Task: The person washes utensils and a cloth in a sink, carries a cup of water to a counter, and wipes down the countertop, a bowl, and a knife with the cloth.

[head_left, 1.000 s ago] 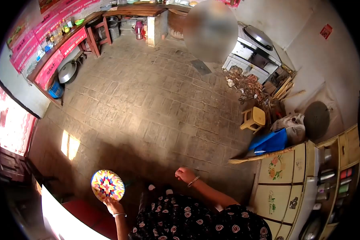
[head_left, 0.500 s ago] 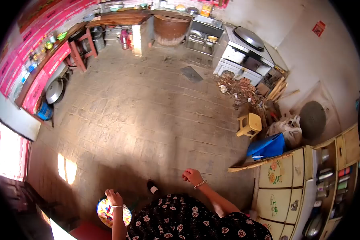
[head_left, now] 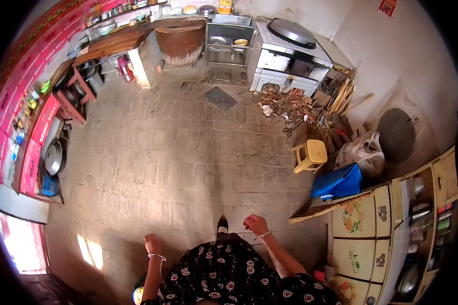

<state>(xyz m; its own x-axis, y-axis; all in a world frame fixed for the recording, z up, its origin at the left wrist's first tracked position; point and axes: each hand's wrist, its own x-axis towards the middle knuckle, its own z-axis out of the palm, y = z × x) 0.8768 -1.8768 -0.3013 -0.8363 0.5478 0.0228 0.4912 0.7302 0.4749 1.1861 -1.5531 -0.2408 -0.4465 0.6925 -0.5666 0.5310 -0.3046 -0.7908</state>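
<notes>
My left hand (head_left: 153, 244), with a pale bracelet at the wrist, hangs over the floor at the lower left. Its fingers are curled in and nothing shows in them. Below it, a brightly coloured round item (head_left: 137, 295), perhaps a stool seat, peeks out beside my forearm, mostly cut off by the frame's edge. My right hand (head_left: 256, 223), also braceleted, is held out in front of my body, loosely closed, with no object visible in it. One dark shoe (head_left: 222, 223) shows on the floor between the hands.
A yellow plastic stool (head_left: 310, 155), a blue bag (head_left: 337, 181) and a cabinet (head_left: 353, 231) stand on my right. Farther off are a tiled stove (head_left: 292, 63), a woodchip pile (head_left: 287, 104), a metal rack (head_left: 229, 43) and a large brown vat (head_left: 180, 43). A counter (head_left: 109, 43) runs along the left.
The view has turned to the right and moved forward. My left hand has come away from the colourful round item, which has slid toward the bottom edge. My right hand remains loosely closed.
</notes>
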